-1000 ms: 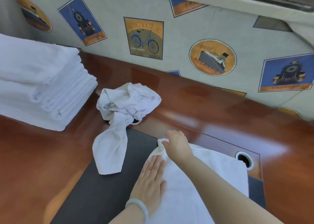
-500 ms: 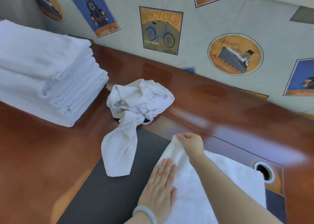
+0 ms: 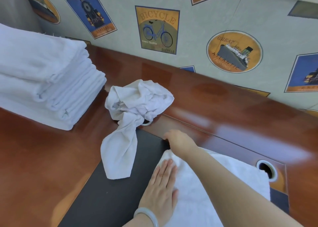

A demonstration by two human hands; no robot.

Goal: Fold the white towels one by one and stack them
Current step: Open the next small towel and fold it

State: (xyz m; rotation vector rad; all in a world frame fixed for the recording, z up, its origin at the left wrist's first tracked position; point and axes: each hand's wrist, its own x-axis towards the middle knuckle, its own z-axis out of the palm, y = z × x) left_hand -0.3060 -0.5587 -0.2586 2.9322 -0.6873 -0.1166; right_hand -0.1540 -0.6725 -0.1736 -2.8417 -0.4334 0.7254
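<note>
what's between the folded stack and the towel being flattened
A crumpled white towel lies between the folded stack and the flat towel, its tail trailing onto the dark mat; the head view shows it.

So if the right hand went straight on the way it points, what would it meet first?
Probably the crumpled towel, up-left of the right hand; depth is unclear.
</note>
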